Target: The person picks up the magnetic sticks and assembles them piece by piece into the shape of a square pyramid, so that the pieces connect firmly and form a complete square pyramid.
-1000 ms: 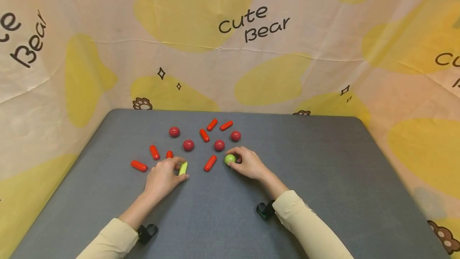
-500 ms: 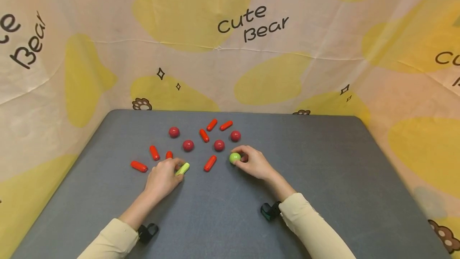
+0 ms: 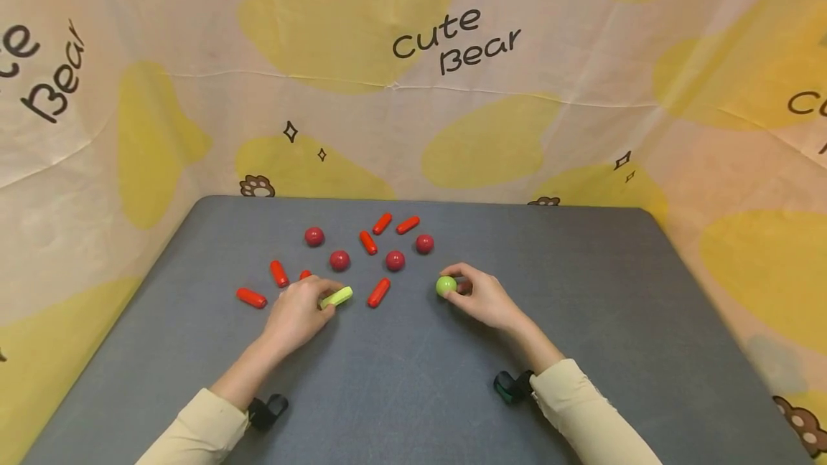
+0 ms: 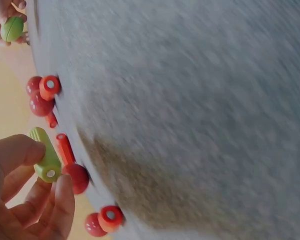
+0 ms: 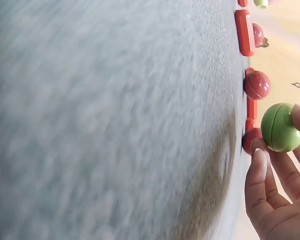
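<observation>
My left hand (image 3: 300, 313) pinches a light green magnetic rod (image 3: 337, 297) between thumb and fingers; a silvery dot shows in its end (image 4: 50, 173) in the left wrist view. On the right, my other hand (image 3: 483, 296) grips a green ball (image 3: 446, 286) by its sides. A seam line runs round that ball in the right wrist view. Between the hands lies a red rod (image 3: 379, 293) on the grey table. Another red rod (image 3: 306, 275) is partly hidden behind the left hand's fingers.
Beyond the hands, several red balls (image 3: 395, 260) and red rods (image 3: 368, 242) are scattered on the grey table (image 3: 581, 293). Two more red rods (image 3: 251, 298) lie left of the left hand. A patterned cloth (image 3: 362, 142) hangs behind the table.
My right hand has moved to the right with the green ball. The left hand has turned the light green rod from near upright to slanting rightward. The red pieces stay put.
</observation>
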`<state>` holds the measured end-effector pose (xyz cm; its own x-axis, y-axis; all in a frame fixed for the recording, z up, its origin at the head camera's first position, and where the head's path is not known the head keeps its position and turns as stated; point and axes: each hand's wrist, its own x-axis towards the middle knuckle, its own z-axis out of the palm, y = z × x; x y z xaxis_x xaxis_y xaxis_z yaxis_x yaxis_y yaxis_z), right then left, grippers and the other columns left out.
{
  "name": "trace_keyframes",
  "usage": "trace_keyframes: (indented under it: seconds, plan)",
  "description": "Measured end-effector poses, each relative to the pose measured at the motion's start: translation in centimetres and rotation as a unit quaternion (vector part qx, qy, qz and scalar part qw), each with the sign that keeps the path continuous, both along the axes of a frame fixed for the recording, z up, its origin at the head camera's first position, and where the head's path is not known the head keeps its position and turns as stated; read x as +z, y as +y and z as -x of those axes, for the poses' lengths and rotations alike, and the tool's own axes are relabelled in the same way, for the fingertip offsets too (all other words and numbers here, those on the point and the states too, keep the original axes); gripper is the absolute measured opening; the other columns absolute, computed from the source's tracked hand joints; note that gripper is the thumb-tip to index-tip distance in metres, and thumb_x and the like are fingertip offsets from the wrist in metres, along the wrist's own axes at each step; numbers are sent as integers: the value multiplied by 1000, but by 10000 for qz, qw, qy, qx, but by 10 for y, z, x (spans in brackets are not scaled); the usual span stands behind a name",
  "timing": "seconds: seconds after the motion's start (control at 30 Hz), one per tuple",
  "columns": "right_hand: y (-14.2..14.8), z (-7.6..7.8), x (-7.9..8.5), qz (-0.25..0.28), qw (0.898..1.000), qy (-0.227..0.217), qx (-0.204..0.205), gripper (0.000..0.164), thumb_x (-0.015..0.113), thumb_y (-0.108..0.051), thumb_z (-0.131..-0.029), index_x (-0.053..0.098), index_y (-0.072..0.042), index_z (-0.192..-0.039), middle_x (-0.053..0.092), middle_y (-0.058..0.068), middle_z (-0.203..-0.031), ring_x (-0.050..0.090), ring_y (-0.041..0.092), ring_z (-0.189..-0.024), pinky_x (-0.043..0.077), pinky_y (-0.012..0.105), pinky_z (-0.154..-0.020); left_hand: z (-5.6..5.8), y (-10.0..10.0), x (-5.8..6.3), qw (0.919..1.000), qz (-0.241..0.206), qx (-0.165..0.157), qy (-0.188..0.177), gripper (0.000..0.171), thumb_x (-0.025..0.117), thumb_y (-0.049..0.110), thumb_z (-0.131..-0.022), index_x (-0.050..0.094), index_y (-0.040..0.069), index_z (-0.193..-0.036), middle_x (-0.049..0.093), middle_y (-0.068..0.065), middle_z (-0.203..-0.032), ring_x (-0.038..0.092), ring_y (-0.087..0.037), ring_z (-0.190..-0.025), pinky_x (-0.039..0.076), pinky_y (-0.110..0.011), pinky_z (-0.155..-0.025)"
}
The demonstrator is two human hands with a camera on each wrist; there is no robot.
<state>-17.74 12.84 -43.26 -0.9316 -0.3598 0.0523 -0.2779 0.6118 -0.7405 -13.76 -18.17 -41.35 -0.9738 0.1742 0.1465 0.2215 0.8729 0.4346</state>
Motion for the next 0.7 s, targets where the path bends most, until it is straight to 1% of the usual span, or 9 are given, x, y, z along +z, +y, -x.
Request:
trace_keyframes:
  seconds: [0.1, 0.2, 0.33, 0.5, 0.7]
  plan:
    - [6, -3, 2, 25, 10000, 14, -1, 31, 68, -18, -83, 60, -16, -113, 63, -1, -107, 60, 12, -84, 47, 28, -68, 0, 8, 2, 9997, -211, -102, -51, 28, 67, 1, -73, 71, 11, -98, 64, -4, -86, 51, -15, -66, 40, -30, -56]
    - [11, -6, 3, 59, 10000, 14, -10, 30, 67, -17, -83, 60, -16, -112, 63, -1, -107, 61, 13, -84, 47, 28, -68, 0, 18, 3, 9986, -465, -230, -82, 27, 67, 1, -74, 71, 12, -99, 63, -2, -86, 51, -15, -66, 41, -28, -57]
    - [16, -8, 2, 95, 10000, 23, 6, 30, 67, -16, -84, 59, -16, -113, 62, 0, -111, 62, 14, -87, 48, 28, -69, 3, 34, 1, 9968, -691, -406, 26, 27, 69, 1, -75, 71, 13, -99, 64, 0, -86, 52, -14, -66, 42, -26, -58]
    - [21, -11, 0, 77, 9999, 61, 27, 34, 66, -17, -85, 59, -13, -117, 63, 2, -109, 62, 13, -85, 47, 27, -67, 8, 54, 0, 9943, -883, -567, 188, 27, 70, 1, -74, 72, 14, -98, 65, 2, -86, 52, -12, -66, 41, -26, -59]
    - [26, -13, -2, -15, 10000, 78, -38, 34, 67, -18, -84, 60, -13, -117, 64, 2, -107, 62, 11, -84, 47, 27, -68, 17, 74, -2, 9923, -1010, -697, 165, 28, 69, 0, -75, 72, 16, -97, 63, 4, -85, 52, -11, -67, 42, -26, -61]
